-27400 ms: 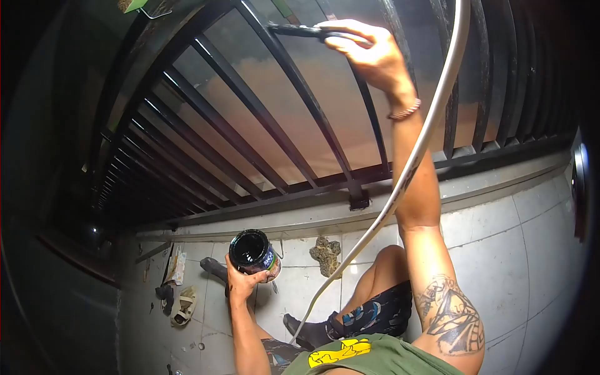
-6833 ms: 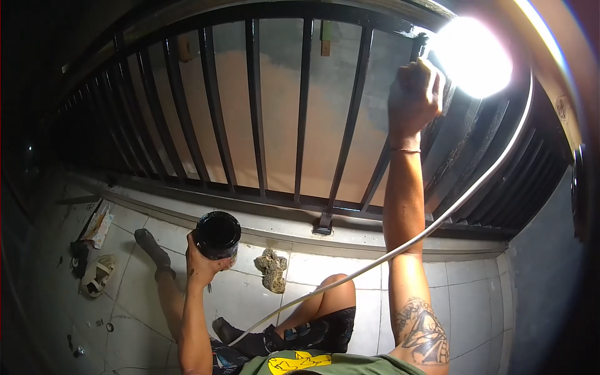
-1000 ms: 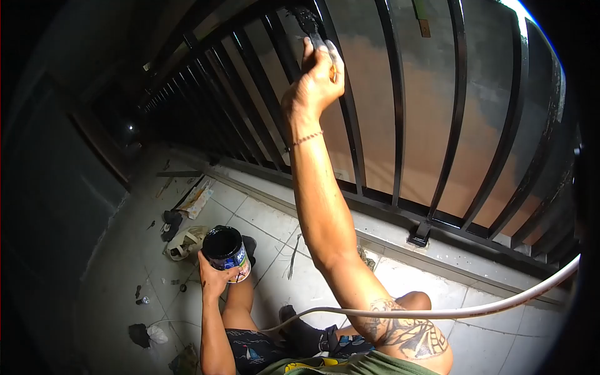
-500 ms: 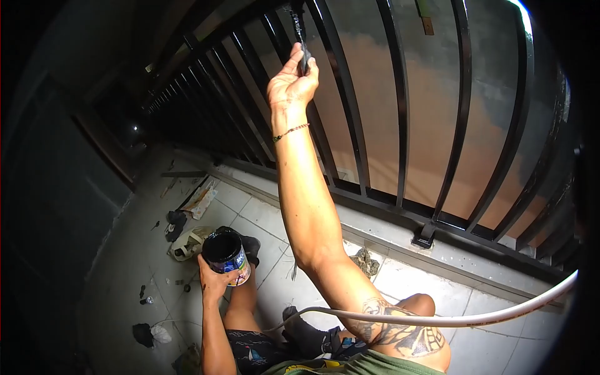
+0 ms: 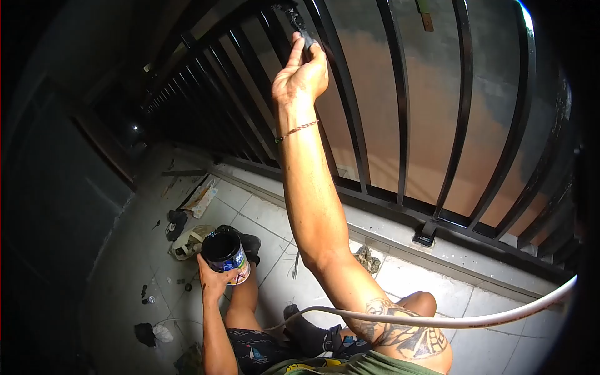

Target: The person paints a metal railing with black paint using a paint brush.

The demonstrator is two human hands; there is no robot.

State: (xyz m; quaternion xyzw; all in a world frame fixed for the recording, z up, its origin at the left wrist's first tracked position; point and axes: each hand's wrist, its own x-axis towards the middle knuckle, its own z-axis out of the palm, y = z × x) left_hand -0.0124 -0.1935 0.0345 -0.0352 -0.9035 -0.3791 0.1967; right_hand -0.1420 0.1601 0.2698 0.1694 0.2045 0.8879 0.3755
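My right hand [image 5: 301, 74] is raised at full stretch, fingers pinched around a paintbrush [image 5: 296, 21] coated in black paint. The brush's tip is up by the top of the black metal railing [image 5: 403, 112], and its handle is mostly hidden in my fingers. It leans to the upper left. Down at my lap, my left hand [image 5: 214, 279] is wrapped around a paint can [image 5: 237, 265] with a colourful label. Dark paint coats the can's open mouth and inner wall, and the can is close to upright beside my leg.
A pale hose [image 5: 437, 320] crosses in front of my body. On the tiled floor [image 5: 300, 280] lie a light bag [image 5: 185, 244], a crumpled rag [image 5: 367, 259], and a black-and-white bundle [image 5: 152, 335]. A low ledge [image 5: 369, 228] runs under the railing.
My right hand has moved slightly up and to the right, and the brush now tilts more to the left. My left hand and the can stay in place.
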